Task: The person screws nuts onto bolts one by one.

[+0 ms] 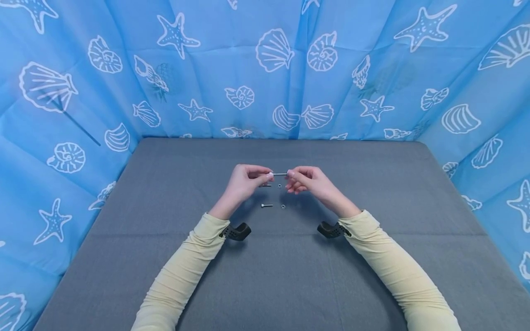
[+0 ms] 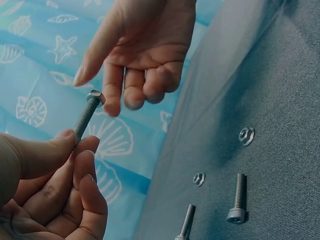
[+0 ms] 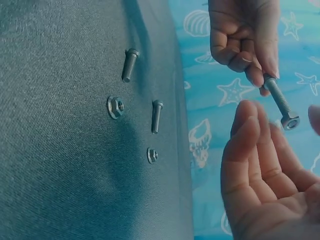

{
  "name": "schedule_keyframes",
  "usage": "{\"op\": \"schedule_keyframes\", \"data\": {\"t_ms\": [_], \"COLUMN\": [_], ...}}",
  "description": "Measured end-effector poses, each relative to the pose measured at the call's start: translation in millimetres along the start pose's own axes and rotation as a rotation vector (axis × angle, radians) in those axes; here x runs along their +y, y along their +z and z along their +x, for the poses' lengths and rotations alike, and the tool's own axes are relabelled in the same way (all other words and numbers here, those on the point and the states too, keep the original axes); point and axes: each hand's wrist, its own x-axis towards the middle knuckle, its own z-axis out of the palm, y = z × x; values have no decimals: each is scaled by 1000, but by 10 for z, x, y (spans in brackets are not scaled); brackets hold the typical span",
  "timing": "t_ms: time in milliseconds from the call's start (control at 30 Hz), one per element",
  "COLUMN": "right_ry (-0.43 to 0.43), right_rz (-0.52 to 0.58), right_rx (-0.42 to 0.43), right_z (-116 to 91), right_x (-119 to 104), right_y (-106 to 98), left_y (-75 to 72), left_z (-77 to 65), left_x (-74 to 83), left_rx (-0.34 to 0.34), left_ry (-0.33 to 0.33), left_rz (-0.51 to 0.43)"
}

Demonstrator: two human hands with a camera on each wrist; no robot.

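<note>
My left hand (image 1: 243,185) pinches a silver bolt (image 2: 86,118) between thumb and fingers, over the table. A hex nut (image 2: 95,97) sits on the bolt's free end, which points toward my right hand (image 1: 315,185). In the right wrist view the bolt's head is mostly covered by the left fingertips, while the threaded shank and the nut (image 3: 290,120) show. The right thumb and fingers stand apart on either side of the nut, with gaps visible in both wrist views.
Below the hands, two more socket-head bolts (image 1: 267,205) lie on the grey cloth-covered table (image 1: 281,276). To their right are two flanged nuts (image 1: 283,207). A blue curtain (image 1: 232,69) with white shells and starfish surrounds the table's back and sides.
</note>
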Motion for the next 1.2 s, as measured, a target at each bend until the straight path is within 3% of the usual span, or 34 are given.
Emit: {"op": "schedule_keyframes", "data": {"t_ms": [200, 367, 600, 800, 933, 1067, 1200], "right_ry": [-49, -13, -30, -11, 15, -15, -31], "right_rz": [36, -22, 52, -25, 8, 55, 18], "right_rx": [-5, -7, -21, -26, -25, -20, -12], "right_z": [-13, -6, -1, 7, 8, 9, 11], "right_x": [-6, -18, 3, 1, -3, 8, 17], "right_y": [-11, 0, -24, -15, -8, -16, -16], "left_y": [-10, -1, -15, -2, -2, -9, -8], "left_z": [-5, -17, -23, -20, -15, -18, -25], "left_x": [-13, -10, -13, -18, -38, -50, -46], "left_rx": [2, 0, -2, -4, 4, 7, -1], "left_ry": [4, 4, -4, -4, -7, -27, -30], "left_rz": [9, 0, -6, 22, 26, 21, 18]}}
